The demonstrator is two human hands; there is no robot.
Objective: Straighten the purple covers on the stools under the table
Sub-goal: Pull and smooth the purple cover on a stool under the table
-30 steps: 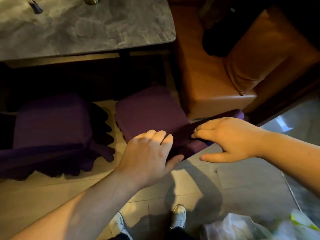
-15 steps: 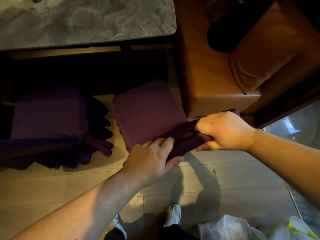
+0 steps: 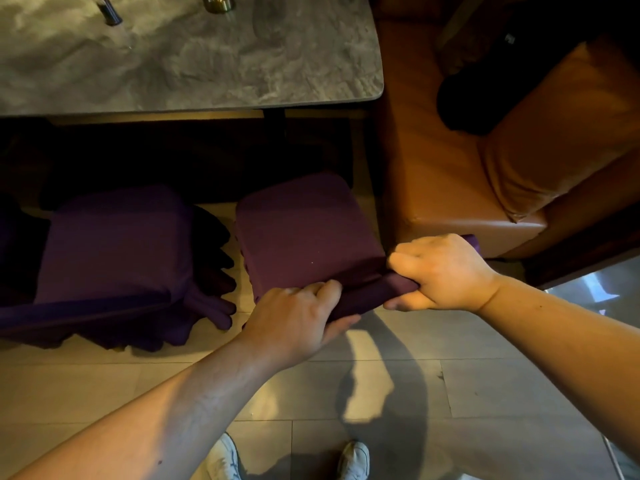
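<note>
Two stools in purple covers stand half under the grey stone table [image 3: 194, 64]. The right stool's cover [image 3: 304, 233] has a smooth flat top and a bunched front edge. My left hand [image 3: 298, 317] grips that bunched edge at the stool's front left. My right hand [image 3: 440, 271] is clenched around the same fold at the front right corner, beside the orange bench. The left stool's cover [image 3: 114, 251] lies flat on top, with a ruffled skirt spread on the floor.
An orange leather bench [image 3: 450, 174] with a back cushion and a dark item on it stands right of the stool. A small bottle [image 3: 109, 10] and a brass object [image 3: 218, 1] sit on the table. My white shoes [image 3: 353, 459] are on the pale tiled floor.
My right hand went from lying flat on the fabric to a fist around the front fold. My left hand curled onto the same edge. The cover's top now looks pulled smooth.
</note>
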